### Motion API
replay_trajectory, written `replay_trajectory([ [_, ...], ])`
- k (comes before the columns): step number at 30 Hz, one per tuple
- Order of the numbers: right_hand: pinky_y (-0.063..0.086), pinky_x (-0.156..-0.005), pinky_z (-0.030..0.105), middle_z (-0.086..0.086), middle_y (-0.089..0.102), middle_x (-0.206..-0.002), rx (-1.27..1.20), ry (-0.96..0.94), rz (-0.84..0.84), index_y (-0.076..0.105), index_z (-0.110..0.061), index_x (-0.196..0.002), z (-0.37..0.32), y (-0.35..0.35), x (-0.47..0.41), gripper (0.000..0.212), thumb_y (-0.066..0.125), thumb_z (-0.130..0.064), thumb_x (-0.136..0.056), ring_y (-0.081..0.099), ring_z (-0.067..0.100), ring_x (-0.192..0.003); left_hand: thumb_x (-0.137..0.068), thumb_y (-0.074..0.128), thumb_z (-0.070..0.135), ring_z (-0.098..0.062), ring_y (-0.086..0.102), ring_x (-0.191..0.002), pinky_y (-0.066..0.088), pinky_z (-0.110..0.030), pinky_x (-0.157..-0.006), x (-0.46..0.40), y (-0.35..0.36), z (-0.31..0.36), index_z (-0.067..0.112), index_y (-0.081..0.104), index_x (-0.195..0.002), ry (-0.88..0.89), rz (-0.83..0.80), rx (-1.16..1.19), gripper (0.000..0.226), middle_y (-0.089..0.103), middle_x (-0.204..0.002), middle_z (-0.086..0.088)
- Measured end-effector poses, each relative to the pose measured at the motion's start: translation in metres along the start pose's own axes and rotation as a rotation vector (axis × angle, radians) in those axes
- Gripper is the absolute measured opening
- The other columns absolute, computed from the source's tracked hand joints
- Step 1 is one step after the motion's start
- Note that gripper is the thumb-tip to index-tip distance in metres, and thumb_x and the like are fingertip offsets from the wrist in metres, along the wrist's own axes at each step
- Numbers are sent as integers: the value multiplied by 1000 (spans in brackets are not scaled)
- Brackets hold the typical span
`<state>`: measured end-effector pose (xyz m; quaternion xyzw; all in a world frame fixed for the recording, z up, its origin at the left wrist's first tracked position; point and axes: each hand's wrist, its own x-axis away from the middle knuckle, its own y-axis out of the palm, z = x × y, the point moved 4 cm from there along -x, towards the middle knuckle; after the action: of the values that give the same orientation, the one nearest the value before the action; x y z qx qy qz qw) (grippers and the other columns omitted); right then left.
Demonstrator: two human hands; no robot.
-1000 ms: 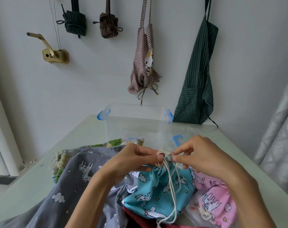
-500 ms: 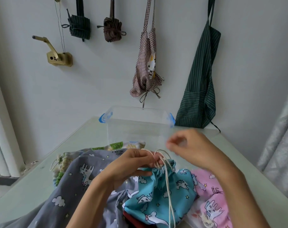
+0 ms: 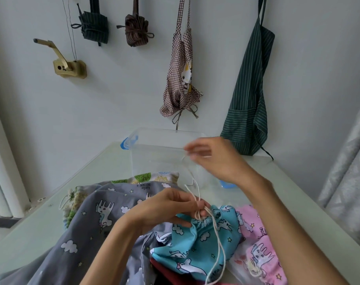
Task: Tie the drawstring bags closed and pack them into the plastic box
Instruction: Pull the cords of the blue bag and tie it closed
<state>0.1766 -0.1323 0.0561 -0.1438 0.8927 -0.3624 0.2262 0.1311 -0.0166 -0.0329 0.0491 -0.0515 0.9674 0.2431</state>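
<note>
A blue unicorn-print drawstring bag (image 3: 197, 243) lies in front of me with its mouth gathered. My left hand (image 3: 166, 208) pinches the white cord (image 3: 197, 194) right at the gathered neck. My right hand (image 3: 214, 159), blurred by motion, is raised above the bag and pinches the cord's upper end, drawing it up and back. Loose cord ends trail down over the bag. The clear plastic box (image 3: 154, 149) with blue clips stands behind, at the table's far end.
A grey unicorn bag (image 3: 96, 221) lies left, a pink one (image 3: 259, 247) right, a green-patterned one (image 3: 154, 177) behind, something dark red under the blue bag. Aprons and tied bundles hang on the wall. A curtain hangs at the right.
My right hand has lifted away from the bag's neck, up and to the right, pulling the cord taut. My left hand stays at the gathered neck.
</note>
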Motion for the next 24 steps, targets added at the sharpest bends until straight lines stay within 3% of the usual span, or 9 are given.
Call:
replay_trajectory([
  [2, 53, -89, 30, -6, 59, -121, 20, 10, -197, 43, -39, -135, 2, 12, -5, 60, 58, -5, -88, 65, 11, -103, -91, 57, 24, 0, 62, -84, 53, -18, -72, -1, 0, -1, 19, 73, -96, 5, 12, 26, 18, 71, -87, 7],
  [3, 55, -84, 33, -7, 60, -120, 63, 40, -182, 43, -43, -133, 7, 9, -3, 59, 56, -7, -89, 68, 14, -96, -90, 57, 25, 0, 63, -83, 53, -17, -70, -1, -1, 0, 17, 73, -99, 13, 25, 55, 20, 71, -88, 6],
  [6, 51, -74, 30, -10, 66, -94, 133, 107, -64, 65, -34, -100, 24, -9, 19, 16, 65, -29, -85, 65, 5, -72, -81, 61, 31, 0, 64, -78, 52, -15, -64, 0, -7, 2, 16, 73, -99, 39, 89, 167, 26, 72, -87, 5],
  [9, 49, -74, 26, -13, 66, -87, 142, 175, -196, 68, -32, -91, 29, -1, 41, 29, 77, -48, -68, 59, 3, -73, -82, 61, 28, 0, 65, -74, 52, -14, -60, -1, -11, 3, 13, 73, -97, 66, 139, 219, 25, 73, -87, 2],
  [14, 49, -80, 30, -9, 60, -102, 51, 115, -237, 66, -41, -107, 34, 17, 41, 36, 76, -42, -72, 53, 11, -79, -79, 64, 32, -5, 63, -78, 51, -14, -63, 4, -14, 7, 10, 73, -92, 115, 169, 171, 27, 72, -89, -2],
  [16, 44, -71, 21, -9, 60, -100, 0, 96, -269, 66, -41, -109, 38, 19, 43, 39, 76, -46, -72, 52, 5, -77, -76, 67, 32, -5, 64, -80, 50, -13, -64, 6, -15, 9, 15, 73, -84, 125, 172, 133, 20, 72, -90, -2],
  [18, 43, -71, 15, -17, 60, -92, -116, 93, -311, 68, -36, -108, 39, 20, 49, 33, 70, -45, -77, 53, -1, -74, -80, 68, 26, -3, 64, -79, 48, -12, -62, 6, -16, 11, 21, 74, -78, 122, 187, 90, 8, 73, -87, 1],
  [20, 43, -72, 15, -19, 59, -84, -232, 108, -329, 71, -29, -106, 41, 20, 53, 23, 61, -37, -86, 52, 1, -71, -86, 64, 14, -1, 64, -76, 47, -11, -61, 6, -19, 12, 25, 73, -69, 135, 212, 42, 22, 72, -83, 2],
  [24, 41, -72, 26, 3, 67, -94, -195, 71, -290, 73, -30, -92, 39, 25, 51, 10, 68, -31, -84, 50, 13, -72, -81, 65, 2, -2, 63, -69, 46, -12, -59, 6, -20, 12, 24, 71, -60, 162, 262, -39, 32, 71, -73, 1],
])
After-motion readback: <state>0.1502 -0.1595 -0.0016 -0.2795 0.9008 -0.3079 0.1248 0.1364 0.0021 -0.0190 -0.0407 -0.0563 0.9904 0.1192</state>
